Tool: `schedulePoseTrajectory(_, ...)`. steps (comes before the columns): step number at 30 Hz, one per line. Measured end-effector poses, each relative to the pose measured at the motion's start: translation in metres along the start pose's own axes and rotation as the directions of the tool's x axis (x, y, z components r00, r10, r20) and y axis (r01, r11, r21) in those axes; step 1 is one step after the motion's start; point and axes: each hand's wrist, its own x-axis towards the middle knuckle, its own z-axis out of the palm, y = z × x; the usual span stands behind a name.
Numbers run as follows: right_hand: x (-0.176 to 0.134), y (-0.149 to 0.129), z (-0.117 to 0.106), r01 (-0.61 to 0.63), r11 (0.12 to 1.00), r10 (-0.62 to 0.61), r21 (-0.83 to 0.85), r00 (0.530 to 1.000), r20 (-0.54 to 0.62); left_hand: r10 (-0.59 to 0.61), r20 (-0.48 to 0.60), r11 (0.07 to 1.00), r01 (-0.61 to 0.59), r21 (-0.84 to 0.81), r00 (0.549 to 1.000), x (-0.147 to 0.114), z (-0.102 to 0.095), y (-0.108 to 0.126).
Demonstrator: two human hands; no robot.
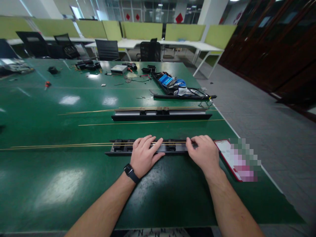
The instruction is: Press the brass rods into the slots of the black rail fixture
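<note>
A long black channel rail with a grey inner face [181, 148] lies crosswise in front of me, with black blocks [171, 144] set inside it. Thin brass-coloured rods [81, 145] run along the rail and stick out far past its left end. My left hand [145, 156], a dark watch on its wrist, lies across the middle of the rail with fingers stretched and apart. At the rail's right part, my right hand [204, 153] has thumb and forefinger bent together at a rod; its other fingers are curled, and the exact contact is partly hidden.
A second black rail [161, 117] with rods on it lies farther back, and a single rod [148, 123] lies in front of it. Beyond are a tray of blue and white items [172, 82] and scattered parts. A red-edged phone or tablet [227, 156] is beside my right hand.
</note>
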Motion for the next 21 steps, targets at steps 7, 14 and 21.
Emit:
schedulePoseTrajectory(7,-0.0003,-0.0079,-0.0002,0.081,0.99,-0.081,0.112,0.997,-0.008,0.005,-0.007,1.0,-0.005,-0.001,1.0,0.0,0.0005,0.0004)
schedulePoseTrajectory(14,0.0011,-0.0067,0.0002,0.108,0.991,-0.108,0.076,0.994,-0.005,0.0,0.005,1.0,0.0,0.0,1.0,-0.0002,0.0007,0.0001)
schedulePoseTrajectory(21,-0.0005,-0.0045,0.0012,0.104,0.994,-0.105,0.018,0.994,0.042,0.006,0.001,1.0,-0.006,0.001,1.0,0.0002,0.0011,-0.0004)
